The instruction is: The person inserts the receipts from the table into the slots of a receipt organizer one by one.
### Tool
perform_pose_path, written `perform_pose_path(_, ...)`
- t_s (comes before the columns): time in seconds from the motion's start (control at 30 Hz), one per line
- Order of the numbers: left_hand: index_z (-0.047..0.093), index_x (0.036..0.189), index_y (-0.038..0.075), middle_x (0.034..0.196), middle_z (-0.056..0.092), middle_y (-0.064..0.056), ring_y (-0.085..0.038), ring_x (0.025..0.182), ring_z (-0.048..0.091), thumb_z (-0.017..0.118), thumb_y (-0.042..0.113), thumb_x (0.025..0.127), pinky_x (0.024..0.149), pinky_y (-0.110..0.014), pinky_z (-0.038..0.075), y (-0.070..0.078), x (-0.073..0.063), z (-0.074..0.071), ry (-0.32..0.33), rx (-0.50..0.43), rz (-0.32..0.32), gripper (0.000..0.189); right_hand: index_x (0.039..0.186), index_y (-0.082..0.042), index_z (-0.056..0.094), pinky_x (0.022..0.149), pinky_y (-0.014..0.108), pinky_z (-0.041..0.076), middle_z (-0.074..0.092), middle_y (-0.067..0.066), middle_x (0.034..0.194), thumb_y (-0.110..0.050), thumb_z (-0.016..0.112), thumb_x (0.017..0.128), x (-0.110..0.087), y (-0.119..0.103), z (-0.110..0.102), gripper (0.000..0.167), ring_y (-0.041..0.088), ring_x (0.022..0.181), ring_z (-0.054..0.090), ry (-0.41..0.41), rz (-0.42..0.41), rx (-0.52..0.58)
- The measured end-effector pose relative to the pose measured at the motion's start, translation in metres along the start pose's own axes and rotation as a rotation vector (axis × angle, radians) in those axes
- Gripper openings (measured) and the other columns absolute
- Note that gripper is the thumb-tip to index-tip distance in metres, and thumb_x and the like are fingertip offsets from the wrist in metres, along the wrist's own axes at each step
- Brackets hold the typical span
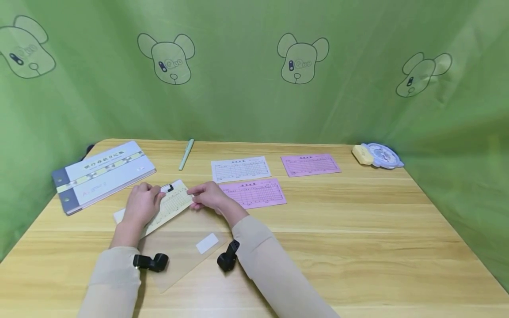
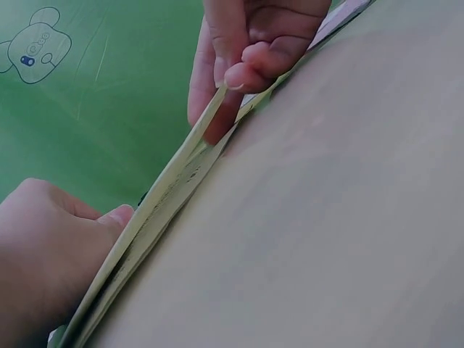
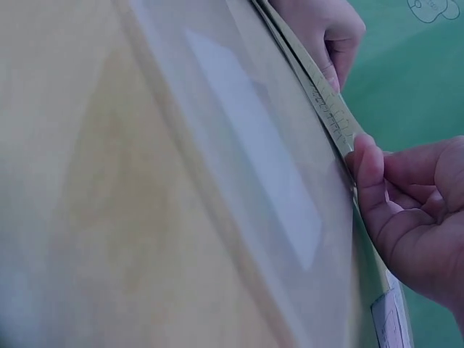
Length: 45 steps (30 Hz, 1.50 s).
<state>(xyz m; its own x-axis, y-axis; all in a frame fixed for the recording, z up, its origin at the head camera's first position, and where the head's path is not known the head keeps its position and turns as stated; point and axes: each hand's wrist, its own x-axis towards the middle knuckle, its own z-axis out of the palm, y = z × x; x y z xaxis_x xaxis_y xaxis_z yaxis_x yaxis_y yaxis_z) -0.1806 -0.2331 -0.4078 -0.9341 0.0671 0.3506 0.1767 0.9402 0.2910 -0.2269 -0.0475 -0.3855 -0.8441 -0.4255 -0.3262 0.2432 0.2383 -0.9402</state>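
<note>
From my feed: L hand (image 1: 142,203) grip is curled at the far side of the yellow forms (image 1: 171,210), holding them by the black clip (image 1: 170,187); R hand (image 1: 208,194) grip is narrow, thumb + fingers pinching the right end of the top sheet, which both wrist cams show lifted a bit off the one below. Forms sit tilted toward the table's (image 1: 358,247) left edge, approx. midway front to back. Clear plastic sheet (image 1: 179,251) w/ white label (image 1: 207,243) lies nearer the front edge, btwn my forearms. Acct book (image 1: 105,174) by the far-left corner, green pen (image 1: 186,154) at the far edge. White slip (image 1: 241,169) + pink slip (image 1: 256,193) nr mid far edge, 2nd pink slip (image 1: 310,165) to their right; yellow block (image 1: 362,154) just beside blue round thing (image 1: 385,155), far-right corner.
</note>
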Motion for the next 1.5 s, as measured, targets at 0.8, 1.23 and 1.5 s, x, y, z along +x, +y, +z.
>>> perform_pose_path(0.8,0.056,0.104,-0.006,0.092,0.048,-0.025,-0.036,0.085,0.041,0.051,0.019,0.086,0.076,-0.045,0.033,-0.001,-0.001,0.001,-0.003,-0.028,-0.018,0.031,0.108,0.006,0.056,0.057,0.024,0.050,0.058,0.009,0.086,0.014,0.051,0.077,0.004,0.006,-0.001,0.032,0.014,0.055,0.055,-0.009,-0.085,0.018)
perform_pose_path(1.23,0.053,0.108,-0.010,0.095,0.046,-0.024,-0.036,0.088,0.039,0.052,0.020,0.086,0.078,-0.046,0.033,-0.004,-0.003,0.000,-0.003,-0.077,-0.059,0.037,0.114,0.003,0.051,0.068,0.033,0.049,0.057,0.020,0.100,0.000,0.057,0.081,-0.029,0.005,-0.046,0.034,0.019,0.067,0.058,-0.005,-0.153,0.055)
perform_pose_path(1.5,0.053,0.109,-0.010,0.095,0.045,-0.023,-0.035,0.089,0.039,0.052,0.022,0.086,0.078,-0.046,0.032,-0.002,-0.003,0.001,-0.012,-0.093,-0.086,0.039,0.116,0.003,0.050,0.073,0.034,0.047,0.056,0.017,0.103,-0.002,0.058,0.080,-0.053,0.000,-0.093,0.037,0.031,0.085,0.056,0.071,-0.261,-0.010)
